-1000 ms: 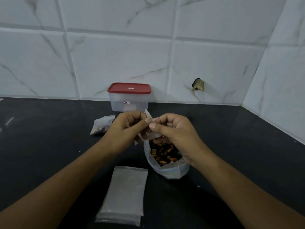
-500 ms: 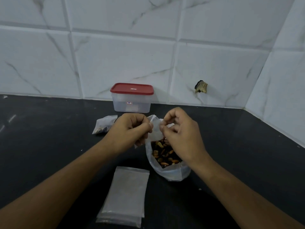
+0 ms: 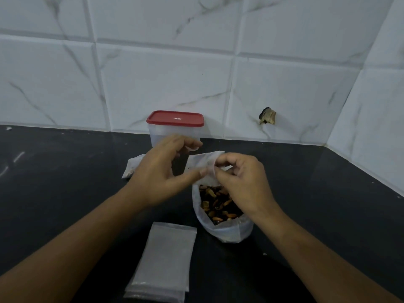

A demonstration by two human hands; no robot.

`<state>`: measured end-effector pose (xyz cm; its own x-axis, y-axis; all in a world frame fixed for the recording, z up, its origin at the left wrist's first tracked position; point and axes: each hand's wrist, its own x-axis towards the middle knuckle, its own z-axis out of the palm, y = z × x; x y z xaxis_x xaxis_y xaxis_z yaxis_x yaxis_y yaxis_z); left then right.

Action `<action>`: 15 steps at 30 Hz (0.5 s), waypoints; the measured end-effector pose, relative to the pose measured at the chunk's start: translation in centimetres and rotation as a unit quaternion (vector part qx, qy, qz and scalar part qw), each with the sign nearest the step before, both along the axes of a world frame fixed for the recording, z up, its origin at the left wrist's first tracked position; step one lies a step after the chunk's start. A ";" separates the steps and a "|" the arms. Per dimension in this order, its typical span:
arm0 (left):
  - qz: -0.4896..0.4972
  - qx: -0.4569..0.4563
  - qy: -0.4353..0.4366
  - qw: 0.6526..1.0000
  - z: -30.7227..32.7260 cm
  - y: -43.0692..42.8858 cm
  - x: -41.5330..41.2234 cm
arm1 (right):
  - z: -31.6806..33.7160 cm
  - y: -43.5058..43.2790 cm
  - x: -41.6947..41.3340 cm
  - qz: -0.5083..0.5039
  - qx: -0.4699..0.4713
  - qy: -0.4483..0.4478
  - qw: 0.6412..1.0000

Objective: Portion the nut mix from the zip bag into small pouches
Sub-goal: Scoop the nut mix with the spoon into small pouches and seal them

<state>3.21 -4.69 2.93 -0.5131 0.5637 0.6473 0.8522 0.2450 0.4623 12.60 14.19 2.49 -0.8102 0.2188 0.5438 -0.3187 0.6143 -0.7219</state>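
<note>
A dark countertop [image 3: 65,193] is seen from above, backed by a tiled wall [image 3: 164,84] of white marble pattern. Two bare forearms are stretched in from the near edge.

A small pouch [image 3: 203,165] of cloudy white plastic is held up in the middle of the view, just above the zip bag [image 3: 225,231]. The pouch is pinched at its right edge by the right hand [image 3: 242,182], whose fingers are curled inward. The left hand [image 3: 159,171] is placed just left of the pouch. Its thumb tip is laid against the pouch's lower left edge, while its curled fingers are raised above and apart from it. Whether the left hand actually grips the pouch cannot be told.

The zip bag is stood upright on the countertop with its mouth open, directly below the right hand. The nut mix [image 3: 216,206], in brown and dark pieces, is seen inside it.

A flat stack of empty pouches [image 3: 168,259] is laid just beside the zip bag, to its near left. Farther back, a clear box [image 3: 175,119] with a red lid is set against the wall, partly hidden by the left hand. A filled pouch [image 3: 132,167] is laid on the countertop to the far left of the zip bag, partly covered by the left hand. A small dark hole [image 3: 267,115] is seen in the wall to the right of the box.
</note>
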 end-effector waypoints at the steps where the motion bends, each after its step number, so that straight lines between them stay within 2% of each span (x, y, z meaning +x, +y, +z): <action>1: 0.008 -0.033 0.020 0.999 -0.1 0.0 -0.1 | 0.0 0.0 0.0 0.000 -0.006 -0.001 1.000; 5: 0.014 -0.099 0.009 0.995 -0.6 0.1 -0.1 | 0.0 -0.3 0.1 0.008 0.003 0.001 1.000; 11: -0.007 -0.098 0.031 0.995 -0.2 0.1 0.0 | -0.4 -0.2 -0.3 0.050 0.014 -0.004 0.999; 15: -0.022 -0.098 0.026 0.995 -0.2 0.4 0.1 | -0.1 -0.2 -0.3 0.067 0.021 -0.038 0.997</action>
<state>3.29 -4.29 2.72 -0.4532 0.7028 0.5484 0.8860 0.2873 0.3640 12.28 13.98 2.35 -0.8701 0.0839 0.4858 -0.3452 0.5997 -0.7219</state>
